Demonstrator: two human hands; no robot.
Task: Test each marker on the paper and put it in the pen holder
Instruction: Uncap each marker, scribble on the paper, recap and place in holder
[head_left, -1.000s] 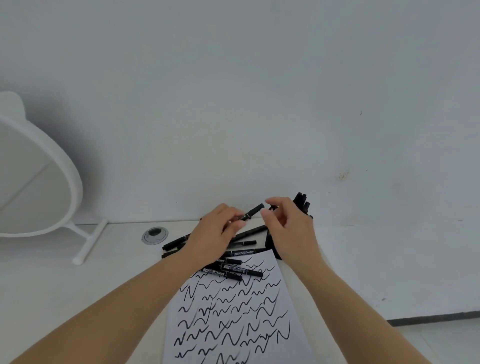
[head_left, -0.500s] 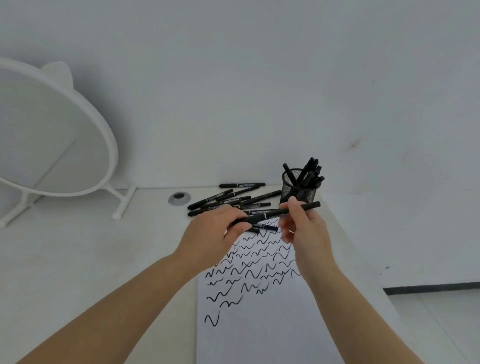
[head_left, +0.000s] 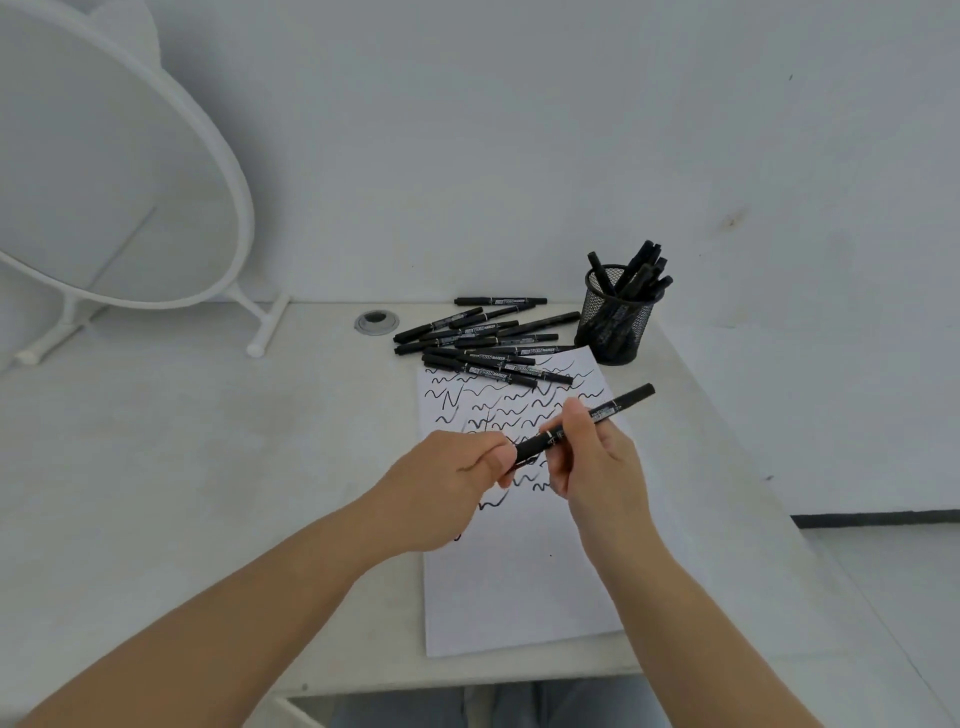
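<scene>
Both hands hold one black marker (head_left: 621, 403) slantwise above the white paper (head_left: 519, 587). My left hand (head_left: 447, 480) pinches its near, lower end, where the cap sits. My right hand (head_left: 597, 457) grips the barrel in the middle; the far end points up and right. The paper's upper half is covered with black squiggles. A pile of several black markers (head_left: 483, 343) lies at the paper's far edge. The black mesh pen holder (head_left: 615, 325) stands right of the pile with several markers upright in it.
A round white mirror on a stand (head_left: 119, 171) leans at the far left. A grey cable grommet (head_left: 376, 322) sits in the white desk (head_left: 208, 467). The desk's right edge runs close beside the paper and holder. The white wall rises behind.
The view has tilted down and closer to the desk. Both hands have carried the marker from near the pen holder toward me, over the middle of the paper.
</scene>
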